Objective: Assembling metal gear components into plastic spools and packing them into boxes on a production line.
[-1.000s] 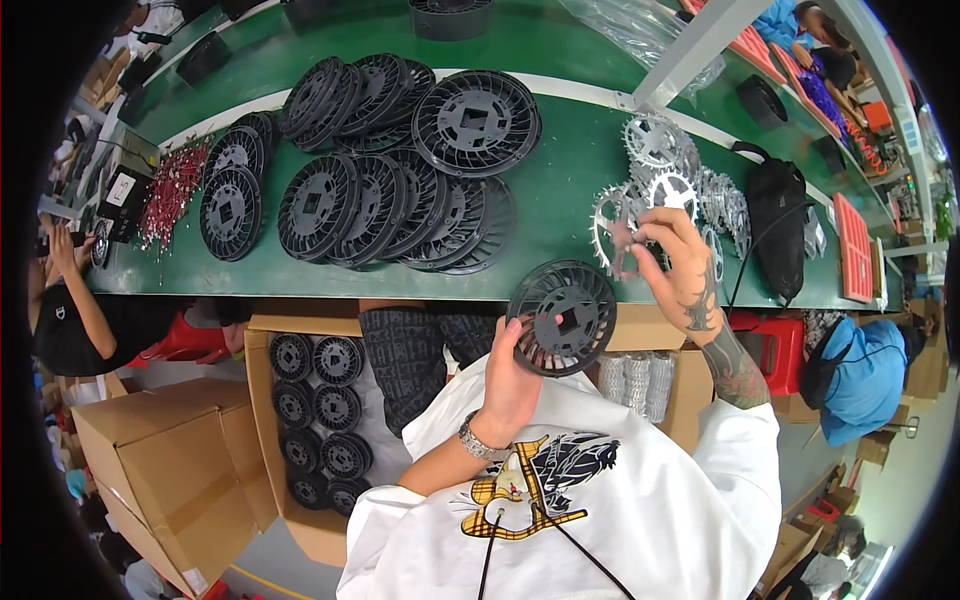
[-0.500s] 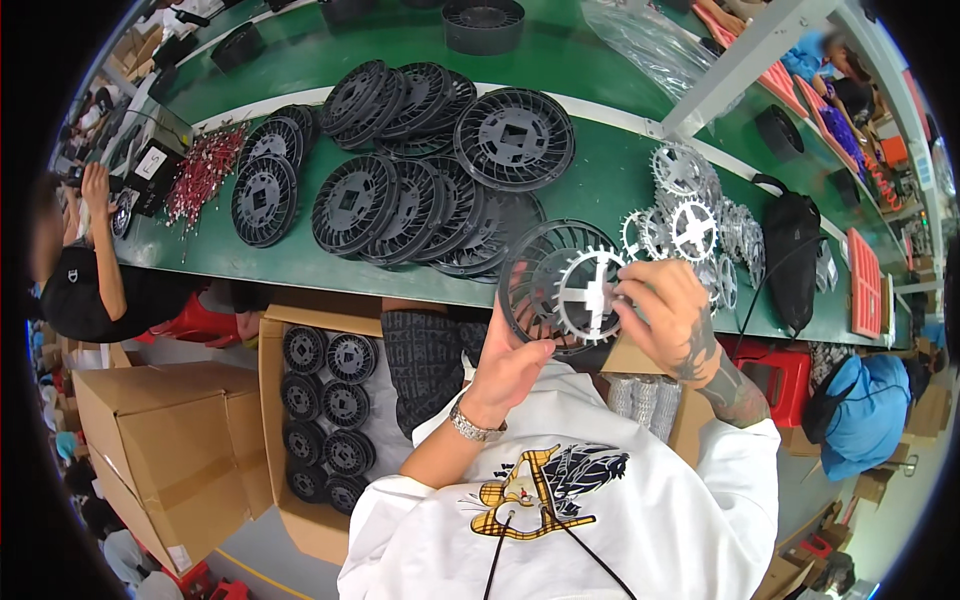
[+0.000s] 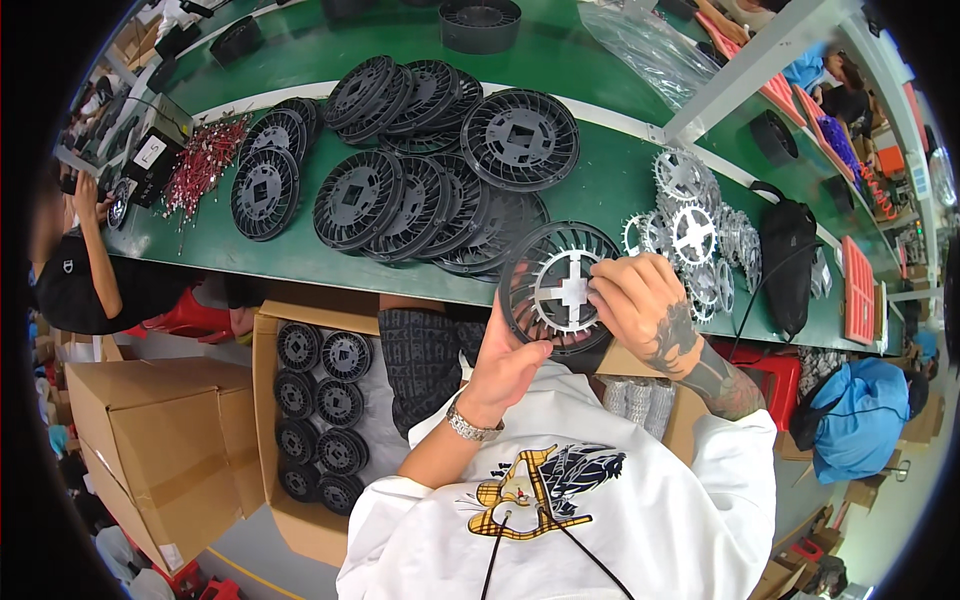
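My left hand grips a round black plastic part with thin radial slats by its near-left rim, thumb on top, and holds it tilted at the table's front edge. Over the middle of that part lies a silver toothed ring with a cross in it. My right hand pinches the ring's cross at its right side; whether the ring sits flush is hard to tell. Several similar silver rings are heaped on the table just beyond my right hand. Stacked black slatted discs lie farther off to the left.
An open carton with small black wheels stands below the table, left of my lap. Beside it is a brown box. A black bag and a red tray lie at right. Red wires and a co-worker are at left.
My right hand has moved left and brought the silver ring over the middle of the black part. My left hand keeps its hold. The co-worker's raised hand at left has come down.
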`<state>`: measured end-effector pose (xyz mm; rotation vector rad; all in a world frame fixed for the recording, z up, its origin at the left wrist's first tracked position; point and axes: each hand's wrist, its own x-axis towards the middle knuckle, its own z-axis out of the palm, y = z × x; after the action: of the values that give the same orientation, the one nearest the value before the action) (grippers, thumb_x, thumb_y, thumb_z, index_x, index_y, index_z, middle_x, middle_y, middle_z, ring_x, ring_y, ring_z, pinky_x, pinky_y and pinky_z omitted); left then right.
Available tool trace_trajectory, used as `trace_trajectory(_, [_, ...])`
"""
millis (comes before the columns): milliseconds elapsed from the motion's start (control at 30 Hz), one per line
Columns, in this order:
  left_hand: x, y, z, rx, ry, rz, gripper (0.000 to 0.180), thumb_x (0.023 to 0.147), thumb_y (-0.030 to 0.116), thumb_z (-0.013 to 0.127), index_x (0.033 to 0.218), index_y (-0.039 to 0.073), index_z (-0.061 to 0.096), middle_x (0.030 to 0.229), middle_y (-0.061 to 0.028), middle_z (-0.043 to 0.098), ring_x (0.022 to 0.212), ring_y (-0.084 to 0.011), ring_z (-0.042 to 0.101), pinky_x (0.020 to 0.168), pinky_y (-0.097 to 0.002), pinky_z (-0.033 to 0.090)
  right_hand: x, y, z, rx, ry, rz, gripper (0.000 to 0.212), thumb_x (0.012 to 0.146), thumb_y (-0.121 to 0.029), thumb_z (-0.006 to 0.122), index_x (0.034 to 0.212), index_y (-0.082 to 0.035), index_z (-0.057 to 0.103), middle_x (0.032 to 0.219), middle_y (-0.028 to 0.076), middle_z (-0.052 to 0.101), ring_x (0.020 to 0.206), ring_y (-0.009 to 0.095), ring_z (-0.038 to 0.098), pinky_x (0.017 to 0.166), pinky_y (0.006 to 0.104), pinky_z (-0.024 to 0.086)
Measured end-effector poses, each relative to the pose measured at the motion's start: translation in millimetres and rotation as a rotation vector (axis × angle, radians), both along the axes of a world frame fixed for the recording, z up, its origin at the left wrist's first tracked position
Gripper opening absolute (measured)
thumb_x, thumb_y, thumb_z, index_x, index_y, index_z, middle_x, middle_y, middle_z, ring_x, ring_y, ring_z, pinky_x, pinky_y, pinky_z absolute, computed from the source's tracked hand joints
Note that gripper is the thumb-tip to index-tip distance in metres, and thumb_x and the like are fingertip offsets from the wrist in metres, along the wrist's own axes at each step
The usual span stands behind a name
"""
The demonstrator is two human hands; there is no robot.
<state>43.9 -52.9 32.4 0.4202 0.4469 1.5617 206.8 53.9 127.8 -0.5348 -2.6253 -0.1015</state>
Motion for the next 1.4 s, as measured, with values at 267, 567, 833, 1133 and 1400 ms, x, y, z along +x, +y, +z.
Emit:
trace_trajectory(267, [-2,-2,6,-0.172,-0.03,-0.001,0.087,0.086,-0.013,0.058,0.158,0.016,0.019,0.149,-0.0112,0.042,0.136,-0.0248,0.046,0.11,-0.0451,0.047,-2,-2,-9,0.011,-0.014,0.045,0.03,0.071,-0.002,0.078,0.099,0.001,0.069,0.112,0.008,0.064,0.096,0.026,0.063,0.084,0.0435,0.05])
trace_trajectory(567, [-7,-6,-7,-0.143,0.069,0.072,0.077,0.092,-0.003,0.066,0.157,0.011,0.027,0.148,-0.0098,0.044,0.134,-0.0222,0.047,0.111,-0.0409,0.044,-6,-5,-19,-0.178,0.085,0.013,0.031,0.069,0.0,0.079,0.096,0.002,0.066,0.129,0.015,0.059,0.13,0.053,0.05,0.103,0.0564,0.05])
trace_trajectory(833, [-10,-8,-11,-0.093,0.053,0.043,0.079,0.092,-0.002,0.068,0.158,0.009,0.026,0.15,-0.01,0.042,0.135,-0.0225,0.046,0.113,-0.041,0.042,-10,-10,-9,0.013,-0.047,0.043,0.023,0.074,-0.003,0.075,0.093,0.006,0.065,0.13,0.018,0.061,0.133,0.05,0.05,0.105,0.0602,0.047])
trace_trajectory(1133, [-14,-7,-13,-0.042,0.104,0.075,0.078,0.091,-0.003,0.068,0.157,0.008,0.026,0.15,-0.0098,0.042,0.137,-0.0226,0.045,0.115,-0.0415,0.039,-16,-10,-11,0.017,-0.12,0.077,0.022,0.077,-0.006,0.071,0.095,0.007,0.065,0.133,0.017,0.06,0.134,0.045,0.051,0.11,0.0615,0.04])
trace_trajectory(1400, [-13,-7,-2,-0.134,0.06,0.139,0.071,0.091,-0.008,0.058,0.154,0.006,0.027,0.142,-0.0142,0.049,0.128,-0.0257,0.055,0.104,-0.0441,0.054,-11,-1,-14,-0.45,0.214,-0.024,0.054,0.072,-0.004,0.083,0.12,0.003,0.06,0.138,0.019,0.055,0.136,0.039,0.05,0.111,0.0474,0.043])
